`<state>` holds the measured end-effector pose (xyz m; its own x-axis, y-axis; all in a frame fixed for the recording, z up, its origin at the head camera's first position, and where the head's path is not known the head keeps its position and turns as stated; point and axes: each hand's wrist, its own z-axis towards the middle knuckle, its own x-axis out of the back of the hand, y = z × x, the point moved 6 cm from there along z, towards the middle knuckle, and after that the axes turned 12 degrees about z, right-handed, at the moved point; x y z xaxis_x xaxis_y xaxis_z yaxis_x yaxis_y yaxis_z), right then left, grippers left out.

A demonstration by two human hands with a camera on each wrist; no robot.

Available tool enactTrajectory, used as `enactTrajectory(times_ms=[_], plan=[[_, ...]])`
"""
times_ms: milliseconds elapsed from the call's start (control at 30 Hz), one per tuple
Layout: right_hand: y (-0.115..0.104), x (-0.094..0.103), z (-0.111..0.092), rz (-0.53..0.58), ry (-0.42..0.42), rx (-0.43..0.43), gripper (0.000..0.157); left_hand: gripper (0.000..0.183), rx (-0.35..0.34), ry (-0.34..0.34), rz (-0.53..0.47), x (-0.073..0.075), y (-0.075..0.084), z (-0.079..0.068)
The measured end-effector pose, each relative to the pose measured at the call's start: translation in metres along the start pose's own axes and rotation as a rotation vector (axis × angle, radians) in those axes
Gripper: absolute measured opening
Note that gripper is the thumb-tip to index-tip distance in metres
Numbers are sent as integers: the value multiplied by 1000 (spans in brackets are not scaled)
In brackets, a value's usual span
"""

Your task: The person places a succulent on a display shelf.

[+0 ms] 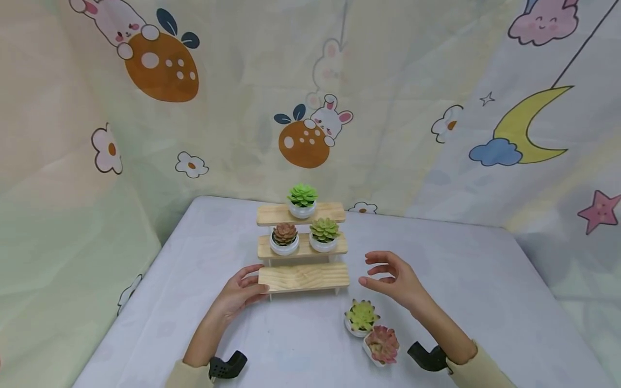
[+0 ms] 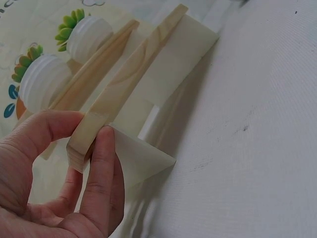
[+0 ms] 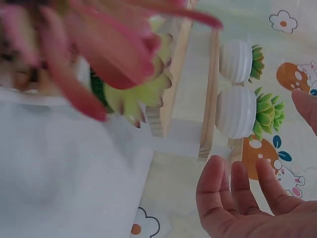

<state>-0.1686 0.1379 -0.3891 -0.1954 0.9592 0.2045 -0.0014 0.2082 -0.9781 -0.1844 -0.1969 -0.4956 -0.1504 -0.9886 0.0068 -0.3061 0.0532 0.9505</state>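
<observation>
A three-tier wooden display stand [image 1: 304, 277] with pale legs stands on the table. My left hand [image 1: 239, 295] pinches the left end of its lowest step [image 2: 130, 69], thumb and fingers on opposite faces. To the right of the stand, my right hand [image 1: 397, 281] is raised with loosely bent fingers and holds nothing. A bright green potted succulent [image 1: 302, 200] sits on the top step. On the middle step are a reddish-brown succulent [image 1: 284, 240] and a light green succulent [image 1: 324, 235], both in white pots. The lowest step carries no pot.
In front of the stand's right side, a yellow-green succulent [image 1: 361, 317] stands beside a pink succulent [image 1: 381, 345], which looms blurred in the right wrist view. A white cloth covers the table [image 1: 291, 345]. Behind it hangs a printed curtain [image 1: 233, 108].
</observation>
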Motion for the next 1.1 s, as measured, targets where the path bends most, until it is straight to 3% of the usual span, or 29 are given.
enactTrajectory(times_ms=[267, 667, 967, 1100], plan=[[10, 5, -32, -18, -18, 6, 52, 66, 20, 8, -5, 0, 0, -1], [49, 10, -69, 6, -4, -137, 60, 67, 23, -14, -6, 0, 1, 1], [76, -3, -83, -2, -122, -206, 80, 68, 32, -12, 5, 2, 1, 3], [81, -7, -87, 4, -141, -185, 84, 68, 38, -17, 6, 1, 0, 4]])
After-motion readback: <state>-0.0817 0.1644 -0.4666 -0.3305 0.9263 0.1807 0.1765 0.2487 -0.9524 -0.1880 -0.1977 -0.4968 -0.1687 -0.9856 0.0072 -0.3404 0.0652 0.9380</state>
